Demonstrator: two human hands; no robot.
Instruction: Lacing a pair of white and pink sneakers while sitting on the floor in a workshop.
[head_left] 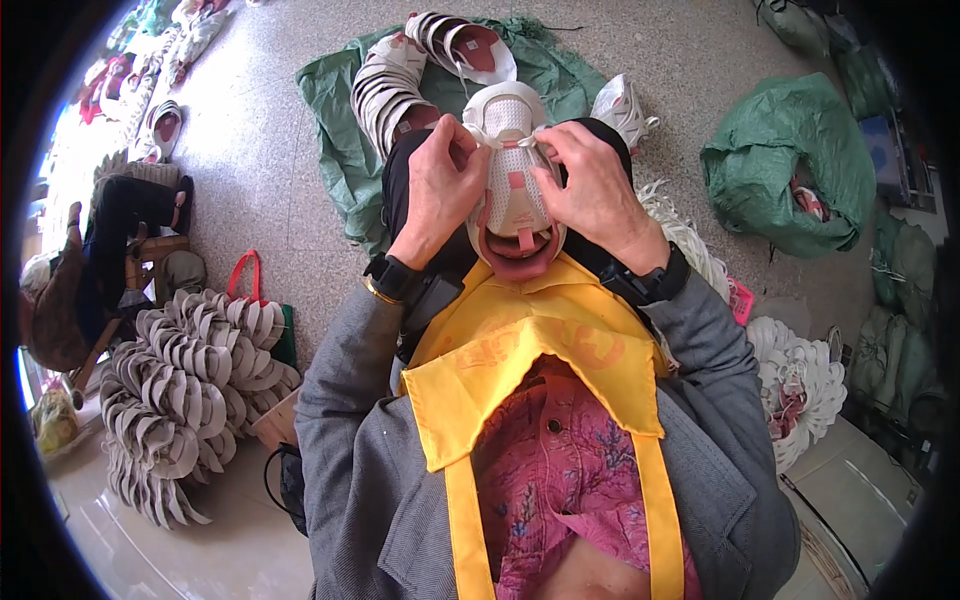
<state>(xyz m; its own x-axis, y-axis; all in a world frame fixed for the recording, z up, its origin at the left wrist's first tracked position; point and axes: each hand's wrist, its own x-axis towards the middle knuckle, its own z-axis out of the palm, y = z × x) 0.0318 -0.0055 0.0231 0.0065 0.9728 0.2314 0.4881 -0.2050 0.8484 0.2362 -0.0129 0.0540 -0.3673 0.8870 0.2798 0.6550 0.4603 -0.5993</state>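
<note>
Yellow apron [520, 350] hangs nearest, over the lap; above it at twelve o'clock a white shoe [512, 190] rests on the knees. Left hand [440, 185] and right hand [590, 190] pinch its laces, fingers closed tight. Speckled floor [270, 150] carries grey insoles [180, 400] at eight o'clock and a green sack [785, 165] at two.

A shoe workshop: stacked insoles [185, 390] and green sacks [785, 165] crowd the speckled floor [260, 180].

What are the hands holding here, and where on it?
Both hands, left hand and right hand, hold a white shoe on the lap, fingers pinching at the lace area on its upper.
</note>
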